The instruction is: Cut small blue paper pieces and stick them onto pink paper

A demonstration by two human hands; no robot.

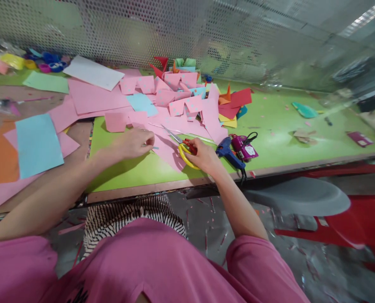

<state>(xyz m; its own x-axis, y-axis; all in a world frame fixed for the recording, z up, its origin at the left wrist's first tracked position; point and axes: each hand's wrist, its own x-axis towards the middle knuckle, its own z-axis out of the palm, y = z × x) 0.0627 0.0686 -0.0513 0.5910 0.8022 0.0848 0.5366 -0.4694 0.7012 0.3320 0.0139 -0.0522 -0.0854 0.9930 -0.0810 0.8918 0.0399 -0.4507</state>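
Observation:
My left hand (136, 143) is closed in a pinch over the green mat, and a small bluish strip (155, 147) pokes out at its fingertips. Scissors (186, 157) with yellow and red handles are held in my right hand (203, 155). Their blades point up and left, toward the paper pile. Beneath and between my hands lies a sheet of pink paper (166, 153). Just beyond them are several folded pink paper pieces with blue dots (181, 106). A blue glue gun (227, 152) lies to the right of my right hand.
A purple object with a black cord (246, 147) sits beside the glue gun. Blue paper (38, 145) and orange paper (2, 155) lie at left, white paper (94, 72) behind. A perforated metal panel (136, 33) stands along the back. Red and grey stools (301, 195) are at right.

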